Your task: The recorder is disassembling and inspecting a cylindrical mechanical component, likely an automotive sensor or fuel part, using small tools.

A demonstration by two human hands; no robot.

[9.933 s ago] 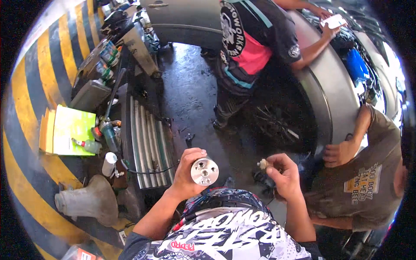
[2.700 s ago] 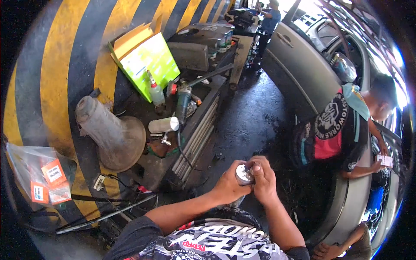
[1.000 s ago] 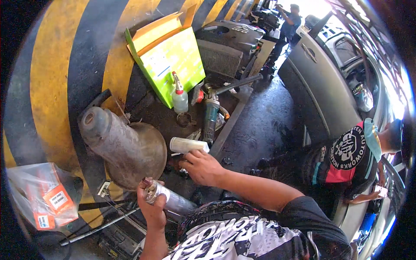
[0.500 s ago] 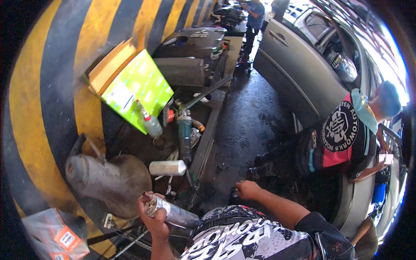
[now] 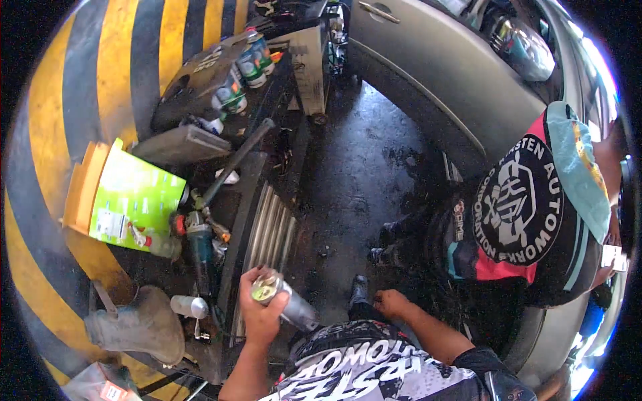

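In my left hand (image 5: 263, 314) is a silver metal canister (image 5: 299, 313). My fingers and thumb wrap round its upper end, where a yellowish-green top with a small fitting shows. The canister tilts, its lower end close to my patterned shirt. My right hand (image 5: 392, 303) hangs in front of me, over the dark floor, with its fingers curled. Whether anything is inside them is hidden. To the left of the canister, a teal angle grinder (image 5: 199, 248) and a small white cylinder (image 5: 190, 306) lie on the cluttered bench.
A bright green box (image 5: 140, 194) stands by the striped wall, several spray cans (image 5: 251, 69) beyond it. A large grey metal piece (image 5: 137, 322) is at lower left. At right, a person in a dark shirt (image 5: 515, 207) stands beside a car with an open door (image 5: 408, 60).
The view has shifted forward along the bench. My left hand has brought the canister more upright, turning its top toward me. The person at right appears closer.
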